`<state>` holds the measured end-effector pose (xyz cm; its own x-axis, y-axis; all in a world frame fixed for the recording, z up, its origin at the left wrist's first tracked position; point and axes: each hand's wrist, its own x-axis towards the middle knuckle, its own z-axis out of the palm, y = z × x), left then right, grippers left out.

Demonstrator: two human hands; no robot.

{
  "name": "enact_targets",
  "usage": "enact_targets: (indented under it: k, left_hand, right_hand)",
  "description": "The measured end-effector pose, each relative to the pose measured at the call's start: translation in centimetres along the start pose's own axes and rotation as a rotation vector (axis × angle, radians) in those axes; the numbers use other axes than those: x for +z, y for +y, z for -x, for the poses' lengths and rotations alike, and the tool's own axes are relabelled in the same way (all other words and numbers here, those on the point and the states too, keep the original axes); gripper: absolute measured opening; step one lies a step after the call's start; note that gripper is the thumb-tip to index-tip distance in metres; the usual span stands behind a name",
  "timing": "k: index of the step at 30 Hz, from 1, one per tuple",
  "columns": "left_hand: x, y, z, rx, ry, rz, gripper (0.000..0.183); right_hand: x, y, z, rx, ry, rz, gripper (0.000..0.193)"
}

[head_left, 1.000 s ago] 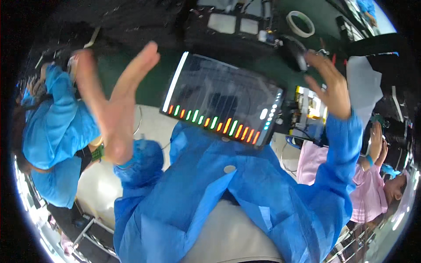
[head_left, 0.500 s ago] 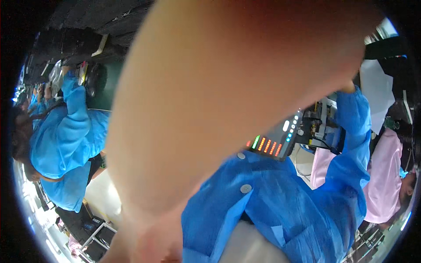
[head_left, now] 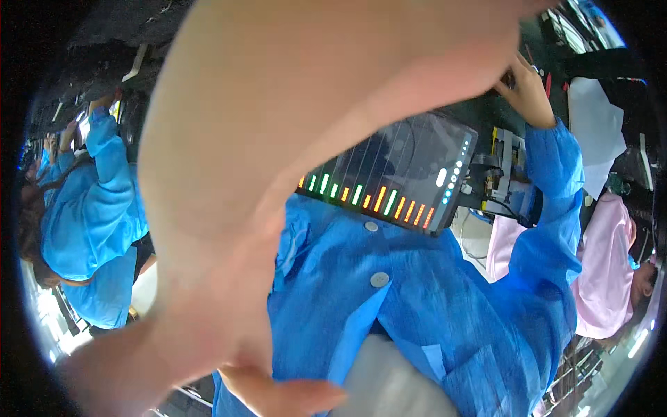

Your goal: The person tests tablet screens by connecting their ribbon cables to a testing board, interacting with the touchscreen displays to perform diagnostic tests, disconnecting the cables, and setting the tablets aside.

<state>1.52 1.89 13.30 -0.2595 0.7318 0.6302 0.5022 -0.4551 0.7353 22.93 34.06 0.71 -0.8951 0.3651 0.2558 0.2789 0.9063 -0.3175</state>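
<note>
Very close to the lens, a large blurred stretch of bare skin crosses from the upper right to the lower left. It appears to be my left hand (head_left: 201, 278), raised, its thumb stretched out and apart at the bottom edge. I see nothing held in it. My right hand (head_left: 531, 97), in a blue sleeve, is over the dark worktop at the upper right. Its fingers are bent; their tips and whatever they hold are hidden behind the blurred skin. A tablet-like black screen (head_left: 410, 160) with green and orange bars stands before my blue jacket (head_left: 431, 299).
Mechanical equipment with cables (head_left: 504, 167) stands right of the screen. White sheets (head_left: 597, 132) lie farther right, near a person in pink (head_left: 604, 271). At the left, a person in blue (head_left: 90, 215) works at the bench. Red pen-like items (head_left: 548, 85) lie near my right hand.
The blurred skin has shifted left and up, uncovering more of the screen and my right hand. The thumb at the bottom has come into view.
</note>
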Motion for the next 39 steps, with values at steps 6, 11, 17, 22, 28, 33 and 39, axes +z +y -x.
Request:
enact_targets:
  k: [6,11,17,22,28,33,39]
  left_hand:
    - [2.4,1.3,1.4,-0.02,0.209,0.489,0.065]
    - [7.0,-3.0,0.9,-0.043,-0.392,-0.478,0.079]
    - [15.1,-6.3,2.1,-0.145,-0.515,-0.487,0.093]
    - [15.7,-6.7,1.9,-0.179,-0.625,-0.531,0.092]
    - [15.4,-6.1,2.0,-0.165,-0.7,-0.542,0.093]
    - [14.9,-5.6,1.6,-0.188,-0.734,-0.579,0.088]
    - [15.4,-6.2,1.3,-0.2,-0.713,-0.556,0.092]
  right_hand:
    - [-2.5,-3.2,1.1,-0.086,0.036,0.21,0.049]
    - [-7.0,-11.8,7.8,-0.086,0.152,0.104,0.008]
    - [-1.9,-15.2,12.6,0.08,0.056,0.126,0.017]
    - [-0.9,-13.9,13.4,0.048,-0.064,0.033,0.014]
    - [0.8,-11.6,13.8,-0.15,-0.049,-0.042,0.013]
    - [-0.1,-11.8,13.2,-0.165,-0.133,-0.123,0.018]
    - [-0.5,-11.0,12.8,-0.18,-0.114,-0.136,0.017]
